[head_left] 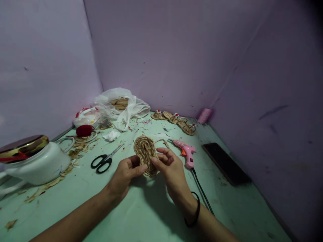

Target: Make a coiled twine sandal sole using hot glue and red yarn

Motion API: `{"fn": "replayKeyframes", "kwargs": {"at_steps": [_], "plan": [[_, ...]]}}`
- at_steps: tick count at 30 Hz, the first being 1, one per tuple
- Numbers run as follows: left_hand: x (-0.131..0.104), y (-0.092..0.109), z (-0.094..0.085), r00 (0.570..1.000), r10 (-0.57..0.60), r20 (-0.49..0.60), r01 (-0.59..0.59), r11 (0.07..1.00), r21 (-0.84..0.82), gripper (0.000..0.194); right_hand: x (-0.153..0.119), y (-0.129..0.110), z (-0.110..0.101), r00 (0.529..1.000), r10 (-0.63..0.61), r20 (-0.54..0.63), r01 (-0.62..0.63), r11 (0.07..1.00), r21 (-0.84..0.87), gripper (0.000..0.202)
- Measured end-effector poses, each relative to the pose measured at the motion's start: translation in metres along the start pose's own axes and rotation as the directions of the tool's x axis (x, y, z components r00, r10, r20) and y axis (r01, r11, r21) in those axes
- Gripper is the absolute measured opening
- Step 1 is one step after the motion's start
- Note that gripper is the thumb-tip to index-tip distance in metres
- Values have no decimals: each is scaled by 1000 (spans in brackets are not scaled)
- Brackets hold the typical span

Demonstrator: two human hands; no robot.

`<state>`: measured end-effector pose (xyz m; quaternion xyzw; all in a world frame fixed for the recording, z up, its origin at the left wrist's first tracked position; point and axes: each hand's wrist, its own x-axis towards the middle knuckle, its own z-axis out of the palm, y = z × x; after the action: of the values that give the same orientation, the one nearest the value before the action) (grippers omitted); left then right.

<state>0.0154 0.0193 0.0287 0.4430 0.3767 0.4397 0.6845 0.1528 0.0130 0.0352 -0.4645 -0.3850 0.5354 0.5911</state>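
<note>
While the woven sole is held over the surface, its long axis runs away from the person, far end tipped slightly left; fingers of the left hand and right hand clamp its sides, between scissors and a pink glue gun.

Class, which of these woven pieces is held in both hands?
The sole-shaped coil, between left hand and right hand; the others, small sandals, lie farther back.

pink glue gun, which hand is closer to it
Right: the right hand sits just left of the pink glue gun; the left hand is farther left, across the woven piece.
</note>
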Motion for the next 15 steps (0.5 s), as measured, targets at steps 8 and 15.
{"fn": "replayKeyframes", "kwargs": {"at_steps": [8,15], "plan": [[8,-3,-4,954,-201,-222,134,950,-283,10,4,-32,-57,897,-434,-80,217,592,-776,37],[8,-7,-6,946,-205,-252,135,954,-269,12,25,-21,-109,919,-332,-214,-131,253,-958,39]]}}
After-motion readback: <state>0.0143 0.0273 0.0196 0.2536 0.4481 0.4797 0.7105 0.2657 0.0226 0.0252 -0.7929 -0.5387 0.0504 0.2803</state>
